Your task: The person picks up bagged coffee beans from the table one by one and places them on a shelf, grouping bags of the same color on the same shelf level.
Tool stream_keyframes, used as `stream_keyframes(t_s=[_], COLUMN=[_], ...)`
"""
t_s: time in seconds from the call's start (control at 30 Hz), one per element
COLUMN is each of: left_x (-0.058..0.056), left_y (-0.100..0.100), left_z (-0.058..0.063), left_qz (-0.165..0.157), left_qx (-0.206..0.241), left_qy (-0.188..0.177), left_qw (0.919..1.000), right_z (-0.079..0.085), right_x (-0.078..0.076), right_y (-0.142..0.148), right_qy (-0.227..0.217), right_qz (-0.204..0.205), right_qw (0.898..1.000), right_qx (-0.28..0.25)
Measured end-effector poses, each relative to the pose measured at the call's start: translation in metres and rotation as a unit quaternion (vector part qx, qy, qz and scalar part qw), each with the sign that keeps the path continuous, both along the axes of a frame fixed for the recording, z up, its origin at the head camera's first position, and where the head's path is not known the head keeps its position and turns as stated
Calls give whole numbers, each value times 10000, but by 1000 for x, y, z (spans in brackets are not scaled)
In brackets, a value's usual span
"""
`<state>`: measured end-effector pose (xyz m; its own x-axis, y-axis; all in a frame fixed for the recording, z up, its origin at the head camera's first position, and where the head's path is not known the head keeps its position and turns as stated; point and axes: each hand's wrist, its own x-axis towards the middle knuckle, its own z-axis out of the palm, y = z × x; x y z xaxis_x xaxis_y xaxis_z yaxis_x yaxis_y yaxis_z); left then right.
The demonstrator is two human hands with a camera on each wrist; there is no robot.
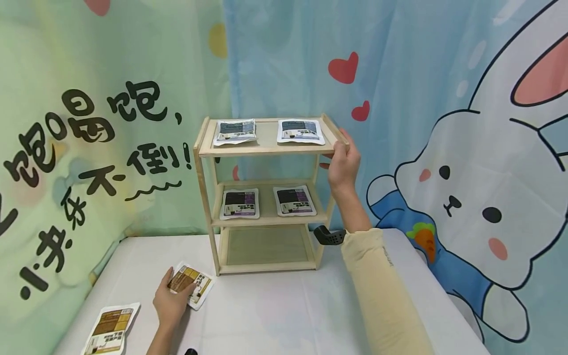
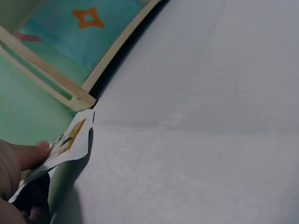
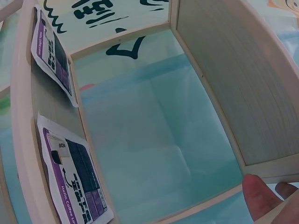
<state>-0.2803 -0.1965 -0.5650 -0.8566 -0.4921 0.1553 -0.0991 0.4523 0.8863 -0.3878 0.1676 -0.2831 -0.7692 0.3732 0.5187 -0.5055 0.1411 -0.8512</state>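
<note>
A brown-and-yellow printed packet (image 1: 201, 286) is pinched in my left hand (image 1: 170, 303), thumb on its printed face, low over the white table left of the rack. In the left wrist view the packet (image 2: 77, 137) slants close to the rack's foot. My right hand (image 1: 346, 165) grips the right end of the top shelf on a three-tier wooden rack (image 1: 266, 152). Two blue-labelled packets (image 1: 301, 131) lie on the top tier. On the middle tier are two purple-labelled packets (image 1: 240, 203), also seen in the right wrist view. The bottom shelf (image 1: 266, 246) is bare.
Another brown-and-yellow packet (image 1: 111, 329) lies at the table's front left. The white tablecloth (image 1: 275, 310) stretches in front of the rack. Behind it hangs a printed curtain (image 1: 284, 59) with a rabbit, hearts and black lettering. A black device (image 1: 329, 235) sits at my right wrist.
</note>
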Motion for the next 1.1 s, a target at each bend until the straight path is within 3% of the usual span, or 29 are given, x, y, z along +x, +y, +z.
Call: stream_keyframes(t_s=[0.23, 0.5, 0.67, 0.9, 1.1], left_x=[3, 6, 9, 11, 16], left_y=[3, 5, 9, 19, 31], left_z=[-2, 1, -1, -6, -5], left_qz=[0, -92, -549, -1337, -1610], left_qx=[224, 604, 559, 645, 622], left_qy=[505, 176, 50, 30, 249], left_qw=[9985, 9980, 9969, 9889, 9847], right_z=[1, 3, 1, -2, -4], right_x=[-1, -1, -3, -4, -4], right_y=[1, 1, 1, 0, 0], right_qy=[25, 22, -31, -51, -28], right_qz=[-48, -68, -85, -130, -140], right_qw=[9999, 9999, 9998, 9998, 9999], right_qx=[118, 87, 149, 108, 97])
